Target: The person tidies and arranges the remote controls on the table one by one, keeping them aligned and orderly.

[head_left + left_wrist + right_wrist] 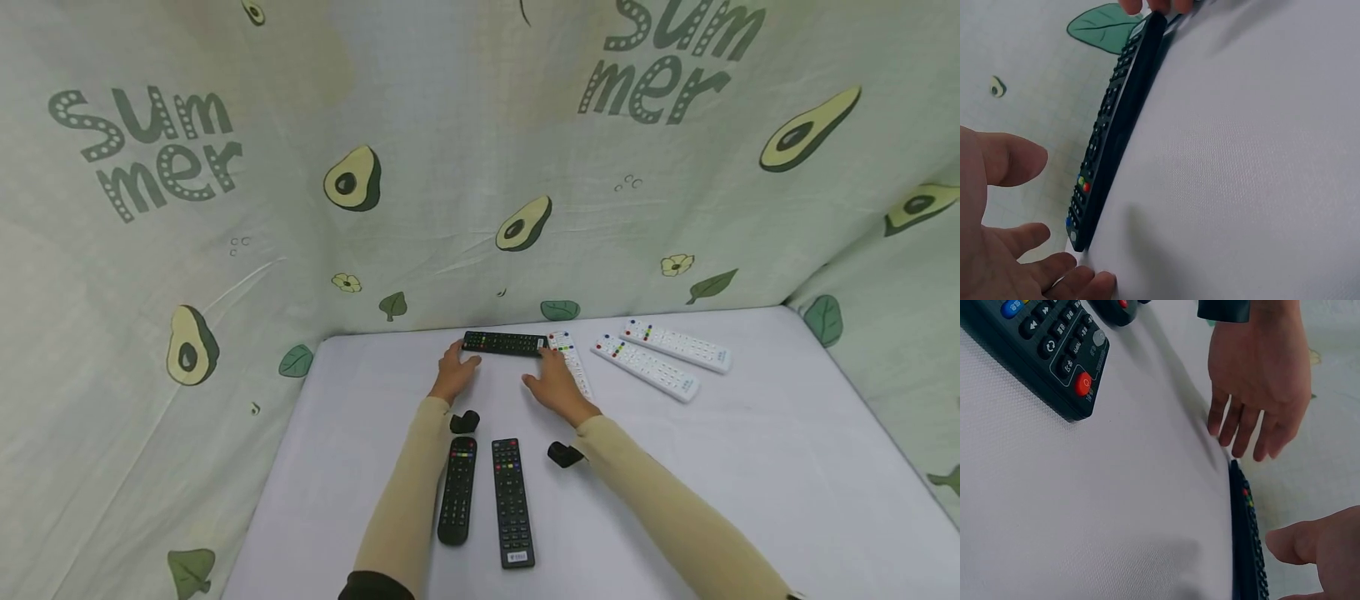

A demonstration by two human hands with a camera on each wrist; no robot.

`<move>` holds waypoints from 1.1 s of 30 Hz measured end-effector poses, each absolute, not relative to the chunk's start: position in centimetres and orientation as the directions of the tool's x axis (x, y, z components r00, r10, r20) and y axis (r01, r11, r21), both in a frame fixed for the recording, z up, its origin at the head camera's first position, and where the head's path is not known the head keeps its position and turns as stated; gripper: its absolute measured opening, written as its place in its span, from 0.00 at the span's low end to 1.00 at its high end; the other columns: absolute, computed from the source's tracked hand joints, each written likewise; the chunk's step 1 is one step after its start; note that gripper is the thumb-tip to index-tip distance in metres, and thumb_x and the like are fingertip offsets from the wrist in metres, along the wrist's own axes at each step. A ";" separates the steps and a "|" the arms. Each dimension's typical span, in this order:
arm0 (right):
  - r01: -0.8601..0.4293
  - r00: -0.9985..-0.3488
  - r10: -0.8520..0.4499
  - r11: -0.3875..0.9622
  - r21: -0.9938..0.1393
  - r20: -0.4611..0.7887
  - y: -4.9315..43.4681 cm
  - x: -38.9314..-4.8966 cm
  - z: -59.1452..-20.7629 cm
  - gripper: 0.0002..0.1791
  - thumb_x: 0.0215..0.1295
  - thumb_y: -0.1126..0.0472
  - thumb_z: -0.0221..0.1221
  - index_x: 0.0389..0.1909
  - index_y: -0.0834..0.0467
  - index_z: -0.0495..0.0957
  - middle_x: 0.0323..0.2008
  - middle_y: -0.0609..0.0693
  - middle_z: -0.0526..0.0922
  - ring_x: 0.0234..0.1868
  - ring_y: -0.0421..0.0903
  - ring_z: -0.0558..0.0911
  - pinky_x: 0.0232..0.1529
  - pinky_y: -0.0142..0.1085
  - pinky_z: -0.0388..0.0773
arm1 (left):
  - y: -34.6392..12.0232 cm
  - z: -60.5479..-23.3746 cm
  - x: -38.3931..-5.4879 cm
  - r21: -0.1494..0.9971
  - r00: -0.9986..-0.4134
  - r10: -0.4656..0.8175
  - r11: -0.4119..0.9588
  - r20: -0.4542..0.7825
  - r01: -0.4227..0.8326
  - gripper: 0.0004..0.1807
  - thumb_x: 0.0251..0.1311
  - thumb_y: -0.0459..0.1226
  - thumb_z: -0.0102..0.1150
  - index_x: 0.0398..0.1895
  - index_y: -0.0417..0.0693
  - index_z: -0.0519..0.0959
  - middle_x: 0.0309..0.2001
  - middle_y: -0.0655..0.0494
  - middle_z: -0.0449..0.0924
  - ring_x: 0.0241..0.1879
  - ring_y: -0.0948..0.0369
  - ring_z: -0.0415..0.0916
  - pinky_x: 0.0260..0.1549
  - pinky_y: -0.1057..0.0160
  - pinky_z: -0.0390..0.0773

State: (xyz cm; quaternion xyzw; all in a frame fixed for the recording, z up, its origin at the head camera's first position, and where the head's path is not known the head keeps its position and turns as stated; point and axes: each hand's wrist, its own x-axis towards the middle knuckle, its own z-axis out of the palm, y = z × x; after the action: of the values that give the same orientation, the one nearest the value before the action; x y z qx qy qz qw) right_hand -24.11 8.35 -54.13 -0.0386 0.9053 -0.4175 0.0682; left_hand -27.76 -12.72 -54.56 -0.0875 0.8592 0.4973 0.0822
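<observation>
A black remote control (504, 342) lies crosswise at the back of the white table, a hand at each end. My left hand (453, 372) is by its left end; in the left wrist view the fingers of that hand (1022, 250) are spread, with the thumb apart from the remote (1107, 137). At the right end, fingertips of my right hand (557, 383) touch the remote, while the thumb stands away from it. Beside and partly behind the right hand is a white remote (576, 371), its lower end near my wrist.
Two more white remotes (647, 367) (677, 345) lie slanted at the back right. Between my forearms lie two black remotes, a rounded one (457, 492) and a straight one (513, 504). A printed cloth (442, 267) rises behind the table's back edge.
</observation>
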 end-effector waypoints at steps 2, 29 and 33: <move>-0.006 -0.988 -0.120 0.654 -0.756 -0.096 8.2 -24.3 -54.2 0.38 0.76 0.62 0.60 0.76 0.78 0.56 0.74 0.80 0.58 0.77 0.74 0.62 0.77 0.61 0.61 | -12.7 -54.6 -27.9 0.841 -0.970 -0.065 0.487 -0.234 -0.236 0.38 0.74 0.43 0.54 0.83 0.41 0.57 0.82 0.37 0.53 0.83 0.39 0.45 0.80 0.39 0.52; 0.079 -0.991 -0.045 0.555 -0.828 -0.125 6.7 -23.9 -54.4 0.37 0.71 0.64 0.65 0.69 0.82 0.61 0.64 0.79 0.70 0.68 0.70 0.73 0.70 0.59 0.73 | -14.6 -54.7 -26.5 0.846 -0.952 -0.213 0.445 -0.218 -0.294 0.33 0.72 0.39 0.53 0.74 0.27 0.66 0.73 0.28 0.63 0.76 0.37 0.59 0.75 0.41 0.64; 0.122 -0.987 -0.021 0.556 -0.822 -0.160 6.4 -23.8 -54.4 0.43 0.72 0.61 0.65 0.74 0.81 0.55 0.70 0.81 0.62 0.72 0.73 0.67 0.73 0.61 0.68 | -14.9 -54.6 -26.2 0.863 -0.953 -0.207 0.414 -0.220 -0.290 0.31 0.74 0.38 0.52 0.73 0.26 0.66 0.71 0.29 0.68 0.74 0.38 0.65 0.74 0.43 0.67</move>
State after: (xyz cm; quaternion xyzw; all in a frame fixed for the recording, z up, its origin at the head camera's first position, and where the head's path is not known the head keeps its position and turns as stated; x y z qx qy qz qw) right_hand -23.77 6.42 -54.38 0.0288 0.8788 -0.4702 0.0758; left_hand -26.20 -14.88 -54.60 -0.1479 0.8398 0.5209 0.0395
